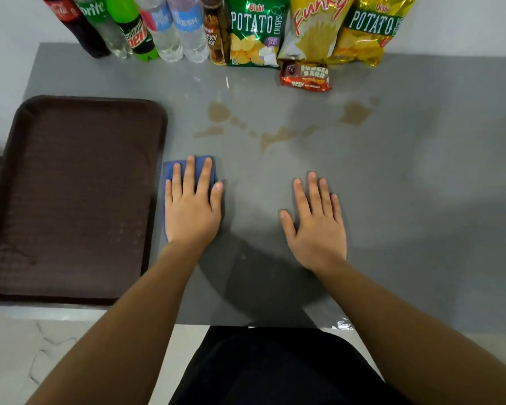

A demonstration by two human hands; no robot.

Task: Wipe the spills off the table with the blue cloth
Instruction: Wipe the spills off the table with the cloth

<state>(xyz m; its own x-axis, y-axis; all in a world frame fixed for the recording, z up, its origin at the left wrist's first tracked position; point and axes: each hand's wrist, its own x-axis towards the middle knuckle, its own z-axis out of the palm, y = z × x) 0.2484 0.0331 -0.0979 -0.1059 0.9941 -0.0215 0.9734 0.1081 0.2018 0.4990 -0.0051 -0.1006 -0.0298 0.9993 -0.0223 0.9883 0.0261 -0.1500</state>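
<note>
Along the wall we read Sprite [95, 8], Mountain Dew [136, 36], two Oishi Potato Crisps bags [256, 30], Funky [319, 21] and a Fudgee Barr pack [306, 76]. A brown tray [70, 194] lies left on the grey table [421, 185]. Our left hand [192, 210] presses flat, fingers spread, on the blue cloth [170, 171] beside the tray. Our right hand [319, 226] rests open and empty on the table. Brown spills [275, 137] lie beyond both hands.

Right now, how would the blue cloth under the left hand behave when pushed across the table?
The blue cloth looks soft and folded, so it probably bunches unless the flat left hand presses evenly. The glossy table should let it slide easily.
</note>
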